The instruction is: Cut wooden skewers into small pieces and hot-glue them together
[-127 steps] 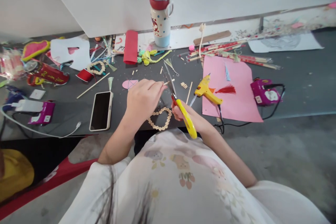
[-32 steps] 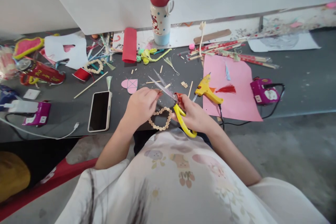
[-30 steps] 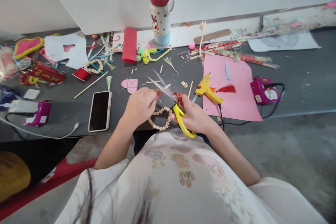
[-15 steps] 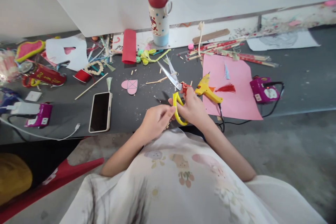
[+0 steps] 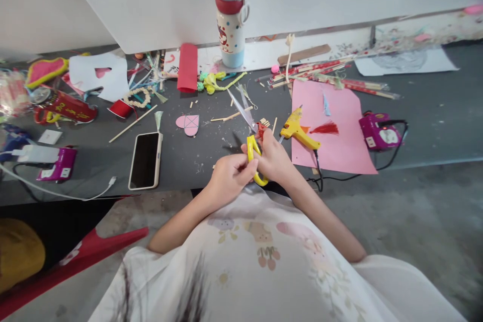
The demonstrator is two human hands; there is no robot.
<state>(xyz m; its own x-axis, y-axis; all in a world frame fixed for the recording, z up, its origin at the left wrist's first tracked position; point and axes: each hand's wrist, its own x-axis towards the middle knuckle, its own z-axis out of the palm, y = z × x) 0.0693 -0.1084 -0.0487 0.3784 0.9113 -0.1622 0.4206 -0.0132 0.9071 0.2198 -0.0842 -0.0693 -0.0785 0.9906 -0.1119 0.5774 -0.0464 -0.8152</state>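
A pair of scissors (image 5: 243, 110) with yellow handle loops is in my right hand (image 5: 273, 158), whose fingers are wrapped round it. The blades point away from me and stand apart. A small red piece (image 5: 260, 131) shows by the pivot and the fingers; I cannot tell what it is. My left hand (image 5: 232, 176) is closed, its thumb tip against a yellow loop. What its fingers hold, if anything, is hidden. Ahead of the hands lie short cut stick pieces (image 5: 265, 122) and a thin stick (image 5: 232, 115). A pink heart-shaped piece (image 5: 187, 125) lies to the left.
Right of my hands, a yellow glue gun (image 5: 298, 133) rests partly on pink paper (image 5: 339, 156), with a red tassel (image 5: 325, 128) beside it. A phone (image 5: 145, 161) lies at left. A bottle (image 5: 231, 25), a red can (image 5: 70, 105) and wrapped sticks (image 5: 317, 68) stand or lie behind.
My hands and the scissors have shifted slightly, the right hand a little nearer to me and leftward. More of the short stick pieces beyond it now show. The view has moved a little.
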